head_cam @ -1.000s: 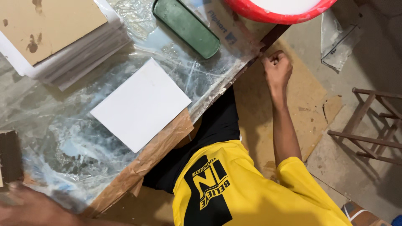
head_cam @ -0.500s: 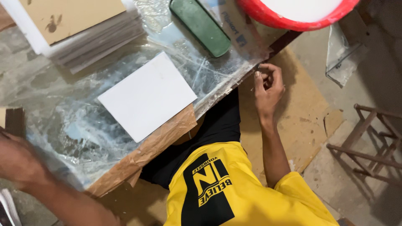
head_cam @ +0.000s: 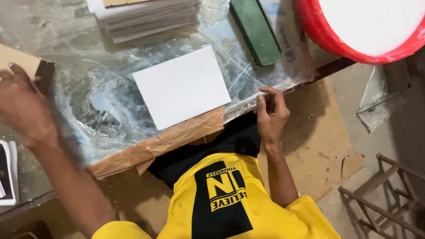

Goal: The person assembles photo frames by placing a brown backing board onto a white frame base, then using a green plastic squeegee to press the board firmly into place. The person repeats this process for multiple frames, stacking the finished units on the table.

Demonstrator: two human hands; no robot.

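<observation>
Right hand (head_cam: pixel 271 116) sits at the near edge of the counter (head_cam: pixel 26 22), fingers (head_cam: pixel 261 106) curled and pinching the edge of the clear plastic sheet (head_cam: pixel 110 102) where it overhangs. Looks like a light pinch grip on the film, thumb side tucked under; probably holding it taut or flat against the edge.

Left hand (head_cam: pixel 24 108) is raised over the left end of the counter, blurred. Fingers loosely spread, touching or just beside a tan cardboard piece (head_cam: pixel 20 62) with a dark edge. Can't tell if it's actually gripping it.

White rectangular board (head_cam: pixel 182 86) lies flat on the plastic, mid-counter, between the two hands, touched by neither. It's rotated slightly off the counter edge. Brown paper (head_cam: pixel 164 139) runs under the film along the near edge, likely as a protective layer.

Behind the board: stack of grey-white boards (head_cam: pixel 150 20), flat, edges roughly aligned, well apart from the hands. Green oblong block (head_cam: pixel 256 31) lies beside the stack. Red round tub (head_cam: pixel 354 40) with white top sits at the far right corner, partly overhanging.

Loose plastic bag (head_cam: pixel 376 104) on the floor to the right, wooden frame (head_cam: pixel 385 194) beyond it.
</observation>
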